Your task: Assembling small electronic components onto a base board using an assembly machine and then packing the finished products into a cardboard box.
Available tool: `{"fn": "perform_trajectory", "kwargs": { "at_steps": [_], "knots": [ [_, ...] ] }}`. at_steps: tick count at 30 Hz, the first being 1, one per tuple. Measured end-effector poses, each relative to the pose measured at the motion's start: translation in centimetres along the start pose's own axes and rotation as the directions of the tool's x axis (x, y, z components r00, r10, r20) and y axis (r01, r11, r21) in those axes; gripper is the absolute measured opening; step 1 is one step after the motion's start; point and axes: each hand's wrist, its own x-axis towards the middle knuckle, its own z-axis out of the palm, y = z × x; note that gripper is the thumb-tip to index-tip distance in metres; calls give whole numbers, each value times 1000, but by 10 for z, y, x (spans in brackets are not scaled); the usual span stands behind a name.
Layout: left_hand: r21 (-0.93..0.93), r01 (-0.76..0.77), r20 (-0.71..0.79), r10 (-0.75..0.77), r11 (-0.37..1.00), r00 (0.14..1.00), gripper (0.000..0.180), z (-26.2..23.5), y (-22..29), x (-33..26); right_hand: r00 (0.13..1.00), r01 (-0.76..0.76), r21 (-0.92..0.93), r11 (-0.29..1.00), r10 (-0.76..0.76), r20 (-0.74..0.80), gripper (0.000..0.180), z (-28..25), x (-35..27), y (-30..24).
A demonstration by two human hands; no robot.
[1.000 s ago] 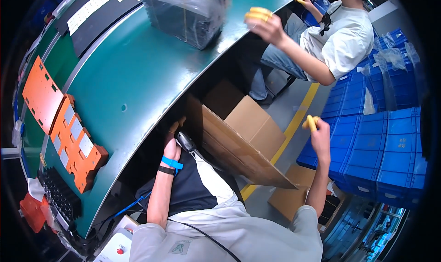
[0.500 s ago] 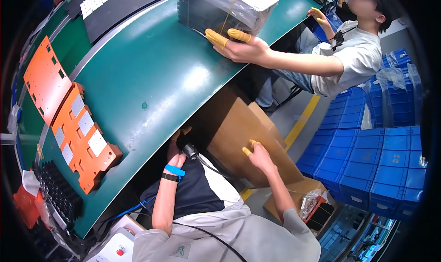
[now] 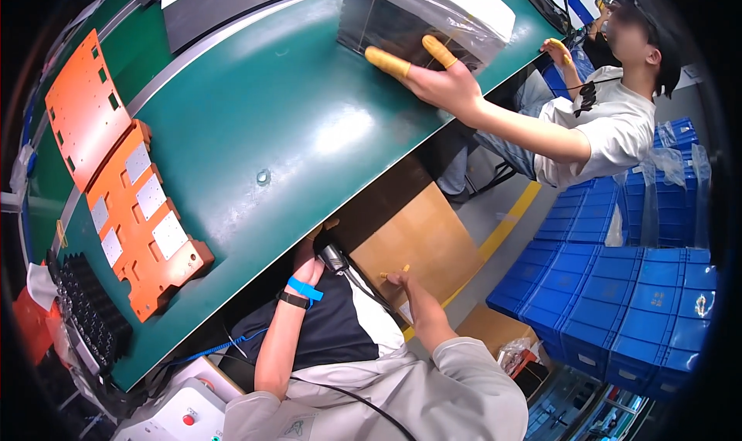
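My left hand (image 3: 311, 255) reaches to the underside of the green workbench (image 3: 232, 209), its fingers partly hidden by the bench edge. A dark cylindrical object with a cable (image 3: 332, 257) is right beside it; whether the hand grips it is unclear. My right hand (image 3: 402, 280) is over a brown cardboard box (image 3: 437, 244) below the bench, yellow cots on its fingertips. Its thumb and a finger are apart, and nothing shows between them. On the bench at left lies an orange fixture (image 3: 143, 217) with pale plates set in it, its orange perforated lid (image 3: 89, 108) raised.
Across the bench a co-worker's hand (image 3: 448, 85) touches a plastic-wrapped stack (image 3: 433, 23). Blue crates (image 3: 603, 302) are stacked at right. A black ribbed tray (image 3: 89, 309) is at lower left, and a white control box with a red button (image 3: 188, 419) stands below.
My right hand has moved left and slightly lower, closer to my body. My left hand stays by the bench edge. The whole view has shifted somewhat.
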Motion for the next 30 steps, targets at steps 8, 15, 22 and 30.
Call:
{"fn": "perform_trajectory", "kwargs": {
  "at_steps": [8, 15, 22, 30],
  "knots": [
    [-29, -9, 48, 11, 1000, 999, 37, 11, -8, 6, 980, 66, 180, 981, -30, -196, 50, 0, -41, 4],
    [-43, -19, 86, 23, 999, 996, 24, 11, -22, 17, 981, 97, 18, 995, -93, -171, 44, 44, -54, -52],
    [-237, 11, 117, 17, 971, 993, 24, -47, -54, 33, 984, 128, 18, 992, -125, -124, 43, 11, -124, -88],
    [958, -217, 116, 440, 186, 890, 38, -55, -47, 21, 985, 155, -37, 987, -157, -76, 41, -22, -149, -92]
  ]
}}
